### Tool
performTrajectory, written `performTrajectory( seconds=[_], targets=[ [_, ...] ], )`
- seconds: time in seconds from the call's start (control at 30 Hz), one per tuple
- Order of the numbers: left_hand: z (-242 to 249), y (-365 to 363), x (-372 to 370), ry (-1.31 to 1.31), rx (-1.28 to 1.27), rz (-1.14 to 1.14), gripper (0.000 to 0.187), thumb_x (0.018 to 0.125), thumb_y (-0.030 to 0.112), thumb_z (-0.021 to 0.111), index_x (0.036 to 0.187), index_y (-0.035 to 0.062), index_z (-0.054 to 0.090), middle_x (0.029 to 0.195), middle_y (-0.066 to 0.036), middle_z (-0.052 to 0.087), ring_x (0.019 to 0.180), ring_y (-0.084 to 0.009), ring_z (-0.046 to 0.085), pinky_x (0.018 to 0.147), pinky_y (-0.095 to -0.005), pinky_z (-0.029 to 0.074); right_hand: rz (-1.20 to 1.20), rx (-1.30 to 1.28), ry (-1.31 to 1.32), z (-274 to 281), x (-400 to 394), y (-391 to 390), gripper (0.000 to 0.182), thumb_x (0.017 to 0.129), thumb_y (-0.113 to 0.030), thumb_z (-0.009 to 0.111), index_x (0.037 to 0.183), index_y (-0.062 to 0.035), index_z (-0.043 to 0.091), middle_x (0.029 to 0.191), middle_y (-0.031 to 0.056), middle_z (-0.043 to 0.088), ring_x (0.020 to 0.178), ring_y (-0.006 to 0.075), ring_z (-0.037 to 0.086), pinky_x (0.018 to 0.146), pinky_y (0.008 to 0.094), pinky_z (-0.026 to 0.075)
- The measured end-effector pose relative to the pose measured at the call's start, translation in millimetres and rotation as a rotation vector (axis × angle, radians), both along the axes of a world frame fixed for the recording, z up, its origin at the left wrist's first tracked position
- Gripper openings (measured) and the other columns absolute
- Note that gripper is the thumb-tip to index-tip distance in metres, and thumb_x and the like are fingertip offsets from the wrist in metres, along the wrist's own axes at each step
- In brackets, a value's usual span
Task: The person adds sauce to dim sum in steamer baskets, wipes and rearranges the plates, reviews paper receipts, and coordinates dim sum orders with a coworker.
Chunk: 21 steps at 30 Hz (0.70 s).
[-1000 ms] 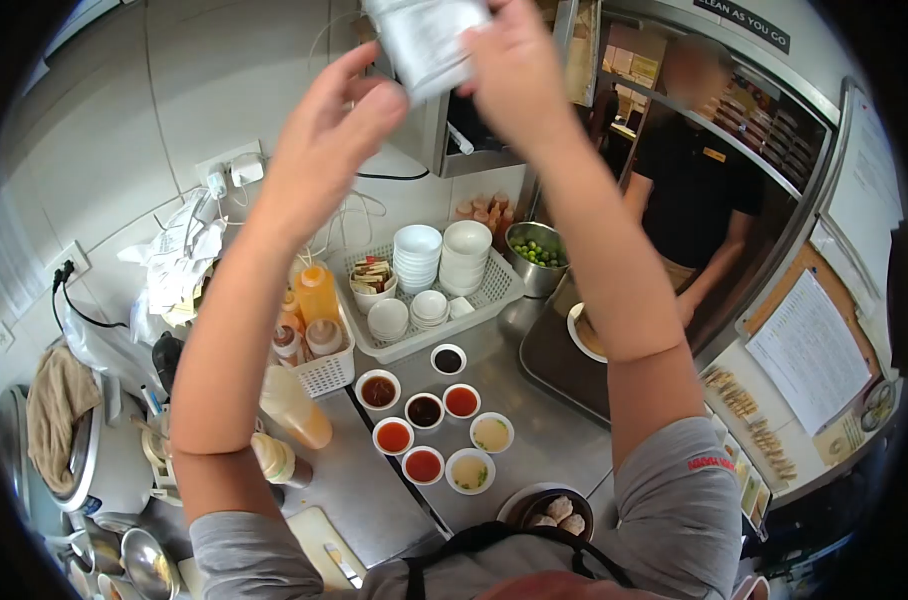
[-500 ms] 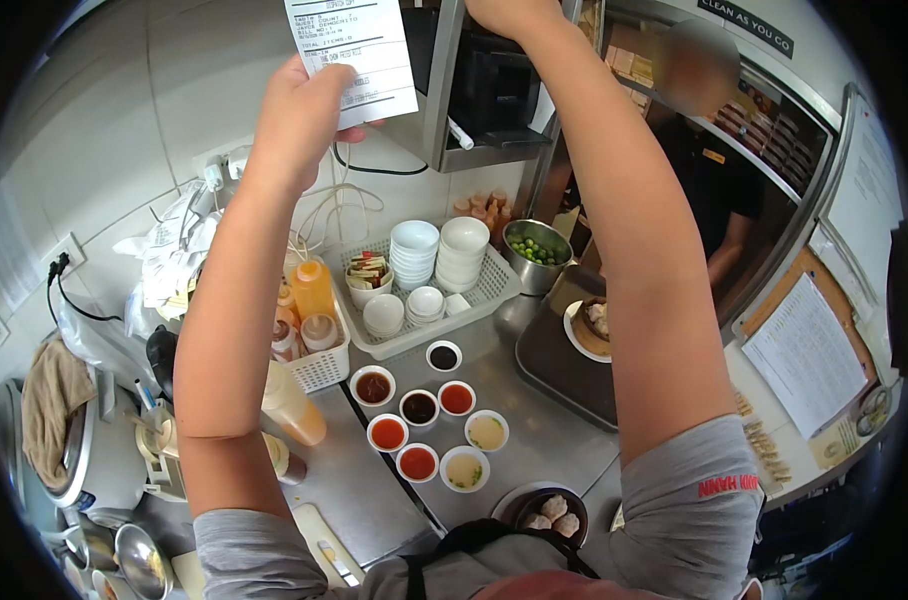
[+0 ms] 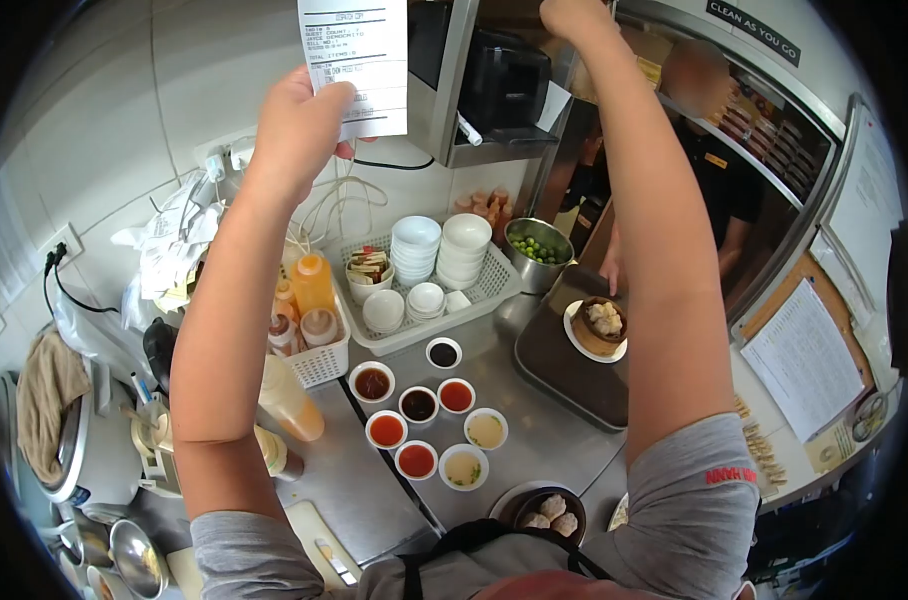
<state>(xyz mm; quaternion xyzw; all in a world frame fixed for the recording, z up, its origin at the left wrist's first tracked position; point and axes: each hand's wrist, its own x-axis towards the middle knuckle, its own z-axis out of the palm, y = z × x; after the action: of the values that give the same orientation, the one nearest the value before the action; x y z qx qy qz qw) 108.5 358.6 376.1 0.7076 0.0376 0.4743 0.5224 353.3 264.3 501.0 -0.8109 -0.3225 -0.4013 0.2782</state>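
Observation:
My left hand (image 3: 304, 120) is raised at the upper left, closed with the thumb on the front of a printed order slip (image 3: 359, 60). My right hand (image 3: 579, 18) reaches up to the top edge of the picture. Its fingers are mostly cut off, so what it touches cannot be made out. Just below and left of it, a black printer-like device (image 3: 504, 90) sits on a metal shelf (image 3: 494, 152). Far beneath both hands, several small cups of sauce, one a red sauce cup (image 3: 385, 430), stand on the steel counter (image 3: 364, 505).
A white basket (image 3: 374, 345) holds stacked bowls. Beside it are a pot of green limes (image 3: 537, 245) and a dark tray (image 3: 574, 385) with a dumpling steamer (image 3: 602, 325). More dumplings (image 3: 549, 515) lie close to my body. A co-worker (image 3: 719, 190) stands behind the opening.
My right hand has moved right along the top, uncovering the steamer on the tray. The slip has dropped slightly and turned more upright. A co-worker's hand now shows near the tray.

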Motion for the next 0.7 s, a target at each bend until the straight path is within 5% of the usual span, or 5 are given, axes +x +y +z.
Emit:
performTrajectory(
  seconds=[0.2, 0.33, 0.47, 0.53, 0.7],
  targets=[
    [-0.4, 0.2, 3.7, 0.016, 0.004, 0.037, 0.02, 0.077, 0.016, 0.047, 0.089, 0.0004, 0.05, 0.071, -0.007, 0.058, 0.053, -0.0106, 0.053, 0.043, -0.0223, 0.037, -0.075, -0.167, 0.033, 20.3, -36.2, -16.2, 0.039, 0.075, -0.014, 0.039, 0.109, 0.0032, 0.044, 0.108, 0.0219, 0.05, 0.102, 0.0344, 0.048, 0.085, 0.044, 0.038],
    [11.0, -9.4, 17.2, 0.039, 0.033, 0.104, 0.023, 0.078, 0.019, 0.048, 0.088, -0.0012, 0.054, 0.067, -0.006, 0.059, 0.048, -0.0111, 0.053, 0.039, -0.0216, 0.036, -0.102, -0.066, -0.394, -6.4, -7.9, -24.9, 0.051, 0.071, -0.012, 0.041, 0.121, -0.0061, 0.037, 0.131, 0.0217, 0.021, 0.108, 0.0342, 0.042, 0.088, 0.044, 0.035],
    [33.9, -27.5, 49.0, -0.021, 0.095, 0.103, 0.026, 0.077, 0.023, 0.052, 0.085, -0.0008, 0.053, 0.062, -0.005, 0.057, 0.044, -0.0078, 0.049, 0.036, -0.0209, 0.031, 0.292, -0.292, 0.076, -32.9, -62.6, -88.9, 0.059, 0.071, -0.021, 0.047, 0.127, -0.0127, 0.03, 0.136, 0.0185, 0.01, 0.124, 0.0328, 0.018, 0.095, 0.0503, 0.024],
    [53.3, -30.3, 72.9, -0.058, 0.157, 0.091, 0.027, 0.076, 0.024, 0.053, 0.086, -0.0017, 0.053, 0.061, -0.005, 0.056, 0.044, -0.0078, 0.05, 0.035, -0.0209, 0.03, 0.212, -0.274, -0.421, -69.9, -36.4, -104.5, 0.046, 0.071, -0.008, 0.047, 0.116, -0.0114, 0.042, 0.123, 0.0184, 0.036, 0.089, 0.0304, 0.055, 0.077, 0.0362, 0.044],
    [107.2, -28.4, 136.3, -0.089, 0.079, 0.103, 0.019, 0.073, 0.011, 0.046, 0.082, -0.004, 0.053, 0.058, -0.009, 0.053, 0.042, -0.0172, 0.049, 0.035, -0.0279, 0.036, 0.234, -0.597, -0.009, -92.4, -80.3, -207.2, 0.049, 0.068, -0.007, 0.048, 0.116, -0.0115, 0.043, 0.132, 0.0178, 0.022, 0.094, 0.0317, 0.052, 0.079, 0.0371, 0.044]
  ],
)
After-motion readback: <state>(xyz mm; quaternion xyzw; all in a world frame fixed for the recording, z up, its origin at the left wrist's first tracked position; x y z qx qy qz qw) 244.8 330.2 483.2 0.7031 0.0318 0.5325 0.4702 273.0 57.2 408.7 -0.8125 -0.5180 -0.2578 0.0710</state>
